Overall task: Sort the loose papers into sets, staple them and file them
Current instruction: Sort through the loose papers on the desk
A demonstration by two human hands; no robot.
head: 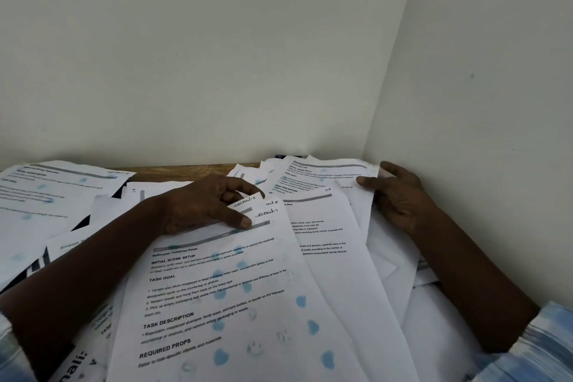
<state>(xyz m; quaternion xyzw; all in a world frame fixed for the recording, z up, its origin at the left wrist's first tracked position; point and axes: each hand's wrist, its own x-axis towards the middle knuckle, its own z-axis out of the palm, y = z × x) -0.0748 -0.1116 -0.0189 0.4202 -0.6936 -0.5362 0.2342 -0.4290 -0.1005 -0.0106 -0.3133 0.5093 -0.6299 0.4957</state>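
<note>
- As I look down through the head camera, the loose papers (387, 273) lie in an overlapping heap across the wooden table (186, 168), pushed into the corner of a pale wall (248, 56).
- Nearest me is the top sheet (235, 304). It has "SECTION-1" handwritten at its corner and is printed "Bathroom Toiletries Reset", "INITIAL SCENE SETUP", "TASK GOAL", "TASK DESCRIPTION" and "REQUIRED PROPS", with blue blots over the text.
- My left hand (198, 205) sits at that sheet's upper edge. The thumb lies flat on its grey bar and the fingers curl above, pinching the corner of the SECTION-5 sheet (245, 202) between them.
- My right hand (403, 198), by the wall, grips the edge of the far sheet (310, 174), thumb on top and fingers spread behind. Its headings match; the small print is too blurred to read.
- Just below lies the S2 sheet (322, 214), marked "S2" by hand.
- My right sleeve (542, 344) is light blue and patterned.
</note>
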